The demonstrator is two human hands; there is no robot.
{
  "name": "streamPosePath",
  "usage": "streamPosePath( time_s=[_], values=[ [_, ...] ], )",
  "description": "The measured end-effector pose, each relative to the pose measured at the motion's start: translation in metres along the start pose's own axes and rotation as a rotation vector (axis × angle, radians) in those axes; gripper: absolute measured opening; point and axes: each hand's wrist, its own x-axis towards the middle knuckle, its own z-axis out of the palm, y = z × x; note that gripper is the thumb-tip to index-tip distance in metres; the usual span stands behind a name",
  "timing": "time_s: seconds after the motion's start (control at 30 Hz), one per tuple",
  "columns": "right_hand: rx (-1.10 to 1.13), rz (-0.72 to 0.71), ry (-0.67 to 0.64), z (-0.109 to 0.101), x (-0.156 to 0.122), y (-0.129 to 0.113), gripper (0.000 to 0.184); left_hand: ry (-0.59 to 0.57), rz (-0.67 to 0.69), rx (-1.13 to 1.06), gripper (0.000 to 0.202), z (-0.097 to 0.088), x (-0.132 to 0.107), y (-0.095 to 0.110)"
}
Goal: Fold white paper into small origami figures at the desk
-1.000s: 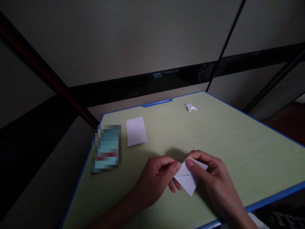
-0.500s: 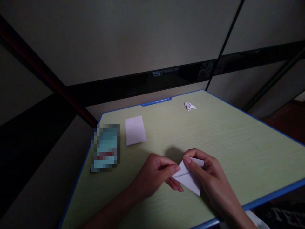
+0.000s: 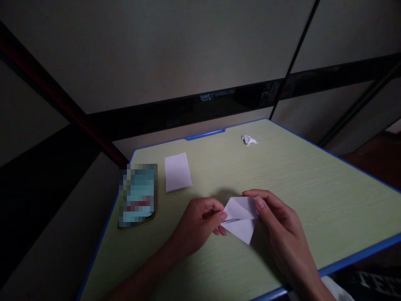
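A small piece of folded white paper [image 3: 240,212] is held between my two hands above the table, with a crease line running across it and a pointed corner at the bottom. My left hand [image 3: 203,223] pinches its left tip between thumb and fingers. On the other side, my right hand [image 3: 282,230] grips the right edge, thumb on top and fingers behind. The paper's far right edge is partly hidden by the right thumb.
The pale green table [image 3: 313,188] has a blue rim. A stack or sheet of white paper [image 3: 178,172] lies left of centre, beside a pixelated flat object [image 3: 139,194]. Toward the back sits a small folded paper figure [image 3: 249,140]. Wall panels [image 3: 188,50] rise behind.
The folded paper has shifted slightly left and up, and more of its face shows. My right thumb has moved to its upper right corner; my left hand still pinches the left tip.
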Motion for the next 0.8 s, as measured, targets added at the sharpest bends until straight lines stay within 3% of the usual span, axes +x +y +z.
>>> streamPosePath(
  time_s=[0.1, 0.27, 0.57, 0.7, 0.8],
  values=[
    [-0.004, -0.049, 0.043, -0.0033, -0.0009, 0.0009, 0.013, -0.003, 0.003, -0.056, 0.012, -0.0040, 0.0022, -0.0004],
    [0.013, -0.074, -0.069, -0.0001, -0.0008, -0.0008, 0.016, -0.052, 0.019, -0.087, 0.018, -0.0036, 0.0019, -0.0002],
    [-0.245, -0.363, -0.092, 0.0034, -0.0034, -0.0035, 0.021, -0.023, 0.097, 0.051, 0.019, 0.0030, -0.0007, 0.0024],
    [-0.257, -0.378, -0.084, 0.0024, -0.0056, -0.0040, 0.018, -0.033, 0.081, 0.040, 0.020, 0.0034, -0.0012, 0.0000],
    [-0.242, -0.345, -0.067, 0.0031, -0.0051, -0.0037, 0.016, -0.114, 0.016, -0.062, 0.028, 0.0051, -0.0022, -0.0035]
  ],
)
